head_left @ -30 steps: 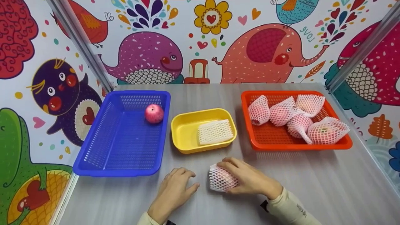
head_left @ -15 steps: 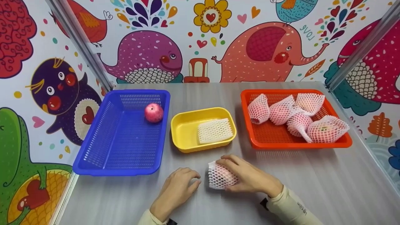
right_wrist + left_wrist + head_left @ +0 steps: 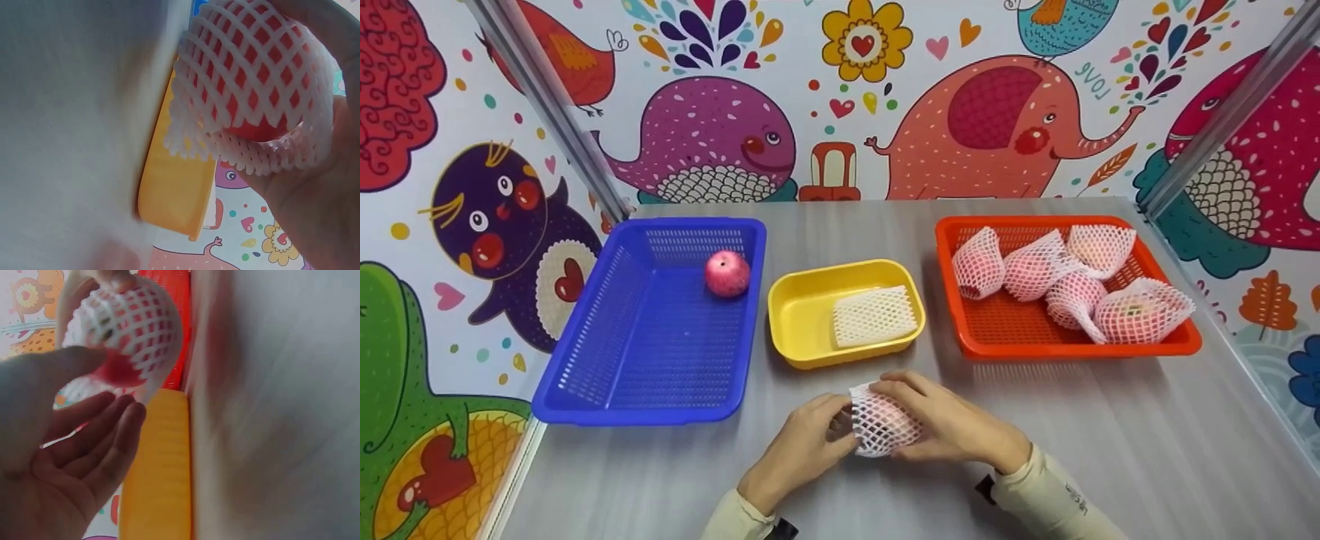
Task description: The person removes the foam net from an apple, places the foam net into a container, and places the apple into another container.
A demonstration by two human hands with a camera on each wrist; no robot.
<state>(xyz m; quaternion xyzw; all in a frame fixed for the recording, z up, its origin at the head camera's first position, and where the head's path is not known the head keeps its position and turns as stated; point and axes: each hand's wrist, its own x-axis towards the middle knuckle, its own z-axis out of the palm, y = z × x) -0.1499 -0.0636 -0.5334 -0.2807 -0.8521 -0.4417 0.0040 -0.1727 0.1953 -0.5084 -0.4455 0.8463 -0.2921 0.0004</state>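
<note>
In the head view my right hand (image 3: 960,426) grips a red apple (image 3: 256,130) inside a white foam net (image 3: 881,424), just above or on the table. The net's open end faces left, and red skin shows through it in both wrist views. My left hand (image 3: 802,444) is at that open end, its thumb and fingertips at the net's edge with a gap between them. In the left wrist view the left thumb (image 3: 79,363) lies over the bare red skin, and the fingers (image 3: 132,422) are loosely bent below the net's rim.
At the left stands a blue basket (image 3: 641,416) with one bare apple (image 3: 727,274). A yellow tub (image 3: 799,358) in the middle holds a flat foam net (image 3: 874,316). An orange-red basket (image 3: 1080,349) at the right holds several netted apples (image 3: 1144,311). Patterned walls enclose the table.
My left hand has moved right, from apart to the net's open end. My right hand has shifted slightly left with the netted apple. Baskets and tub stay put.
</note>
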